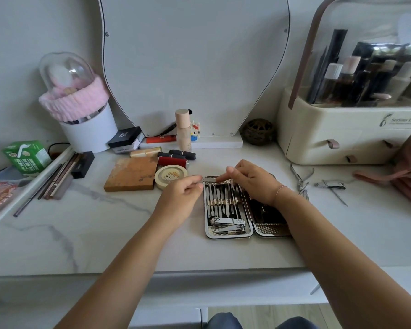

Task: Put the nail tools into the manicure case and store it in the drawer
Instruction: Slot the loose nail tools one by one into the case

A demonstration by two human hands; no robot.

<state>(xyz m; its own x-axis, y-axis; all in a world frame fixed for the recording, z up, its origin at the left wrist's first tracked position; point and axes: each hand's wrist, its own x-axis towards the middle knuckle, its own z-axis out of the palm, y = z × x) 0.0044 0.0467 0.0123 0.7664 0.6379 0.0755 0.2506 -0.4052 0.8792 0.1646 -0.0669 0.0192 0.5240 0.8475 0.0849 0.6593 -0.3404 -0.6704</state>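
The packing step was in hand: the open case (229, 235) lay flat on the marble-look worktop (105, 233), just in front of the person, its left half already lined with thin steel tools under a woven gold strap and two clippers at the near end. The left hand (178, 198) pinched a slim metal tool (209, 179) between thumb and fingertips at the case's far edge. The right hand (252, 184), fingers curled, seemed to pinch and lift the upper strap (230, 182) to make room for it.

The next move would call for sliding the tool's flat, narrow shank under the tight elastic without dislodging its neighbours. To the right, apart from the case, lay springy steel nippers (300, 176), a folding clipper (330, 185) and a needle-thin pick (337, 197), all still to be packed; the pick's fine shaft would be hard to lift off the smooth stone. The case's shell looked hard, shiny and dimpled. Which drawer was meant could not be told
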